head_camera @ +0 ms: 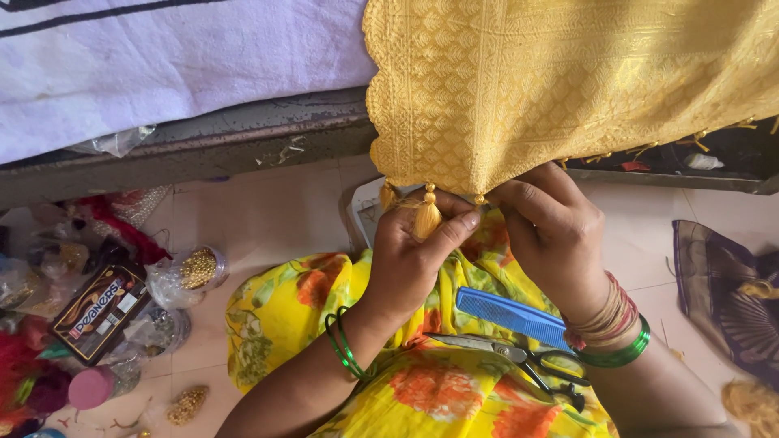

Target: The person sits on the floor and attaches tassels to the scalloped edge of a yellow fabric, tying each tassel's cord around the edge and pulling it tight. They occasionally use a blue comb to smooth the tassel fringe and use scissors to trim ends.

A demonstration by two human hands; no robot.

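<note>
Head view, looking down: both hands work at the lower edge of a gold cloth that hangs from far right. Left hand pinches a yellow tassel between thumb and fingers, just under the hem. Right hand is closed on the hem beside it, fingertips curled in; a fine thread or needle may sit there, but it is too small to tell. Another small tassel hangs at the hem to the left. On the lap, over a yellow flowered dress, lie a blue comb and scissors, near the right wrist. Left on the floor lie a jar of gold beads and a dark packet.

Judging by this, the step in hand is fixing the tassel to the hem. A next move would call for a steady pinch on the tassel while the right fingers work close at the edge.
</note>
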